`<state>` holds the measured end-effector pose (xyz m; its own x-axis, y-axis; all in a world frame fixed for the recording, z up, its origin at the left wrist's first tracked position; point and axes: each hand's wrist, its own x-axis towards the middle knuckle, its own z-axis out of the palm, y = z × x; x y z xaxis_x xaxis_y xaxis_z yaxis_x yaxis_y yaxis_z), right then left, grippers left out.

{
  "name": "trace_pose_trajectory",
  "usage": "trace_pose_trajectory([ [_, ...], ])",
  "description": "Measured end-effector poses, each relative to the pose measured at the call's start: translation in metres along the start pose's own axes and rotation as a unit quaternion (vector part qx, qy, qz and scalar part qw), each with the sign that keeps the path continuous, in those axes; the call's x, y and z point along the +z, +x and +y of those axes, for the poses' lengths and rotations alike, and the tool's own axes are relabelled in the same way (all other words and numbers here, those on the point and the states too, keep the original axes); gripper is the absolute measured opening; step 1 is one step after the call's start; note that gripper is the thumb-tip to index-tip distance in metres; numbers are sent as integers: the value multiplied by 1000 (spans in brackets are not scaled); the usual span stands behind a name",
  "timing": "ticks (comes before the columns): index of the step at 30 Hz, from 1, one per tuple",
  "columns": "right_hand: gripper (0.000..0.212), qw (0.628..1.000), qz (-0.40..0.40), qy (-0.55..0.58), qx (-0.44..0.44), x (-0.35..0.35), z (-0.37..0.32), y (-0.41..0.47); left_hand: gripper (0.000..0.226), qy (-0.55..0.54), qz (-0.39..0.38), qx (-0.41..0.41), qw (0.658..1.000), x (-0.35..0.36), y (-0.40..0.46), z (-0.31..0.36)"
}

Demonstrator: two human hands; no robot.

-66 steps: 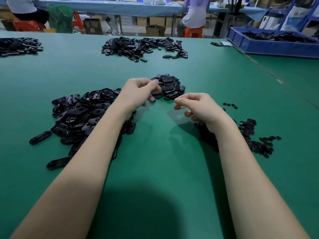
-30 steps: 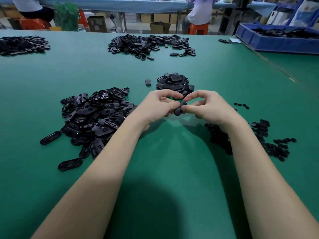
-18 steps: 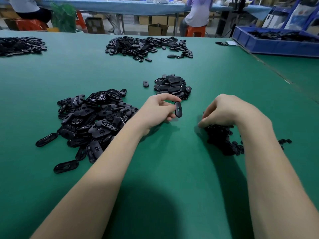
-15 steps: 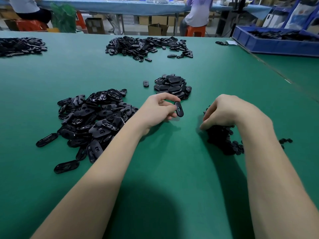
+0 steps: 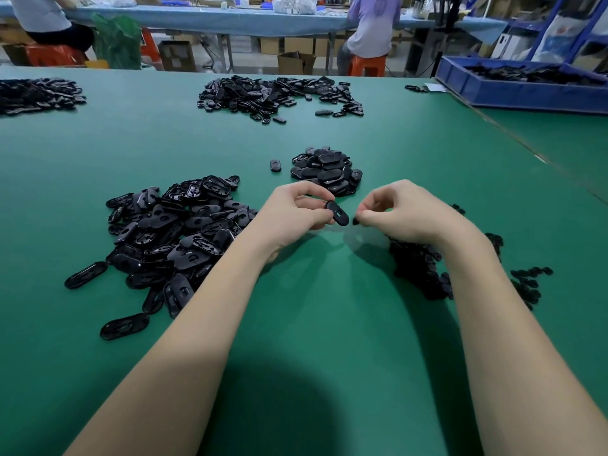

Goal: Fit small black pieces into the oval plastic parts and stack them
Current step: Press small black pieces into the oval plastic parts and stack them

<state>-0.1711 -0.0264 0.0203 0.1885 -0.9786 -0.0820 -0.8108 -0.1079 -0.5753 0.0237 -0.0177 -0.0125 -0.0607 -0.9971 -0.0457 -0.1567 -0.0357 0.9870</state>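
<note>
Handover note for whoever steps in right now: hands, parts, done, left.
Left hand: grips one oval part, lifted off the table.
Right hand: pinches a small black piece beside that part, not yet fitted.
Unfitted oval parts: heap on the left. Small pieces: heap under the right wrist.
Done: finished stack just beyond the hands, one stray part to its left.
Left: press the piece in, stack the part, repeat through the heap.

Table (image 5: pixel 329 324) plain green; oval parts (image 5: pixel 171 238) all glossy black; tray (image 5: pixel 526 93) blue, far right of table; stools (image 5: pixel 367 65) orange.
</note>
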Motion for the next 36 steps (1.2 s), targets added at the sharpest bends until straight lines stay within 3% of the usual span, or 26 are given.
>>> trace_pose_trajectory([
  [11, 6, 968, 84, 235, -6, 14, -11, 4, 26, 17, 17, 23, 999, -8, 1, 2],
  [36, 11, 971, 130, 199, 33, 27, -14, 15, 25, 26, 36, 80, 996, -3, 3, 0],
])
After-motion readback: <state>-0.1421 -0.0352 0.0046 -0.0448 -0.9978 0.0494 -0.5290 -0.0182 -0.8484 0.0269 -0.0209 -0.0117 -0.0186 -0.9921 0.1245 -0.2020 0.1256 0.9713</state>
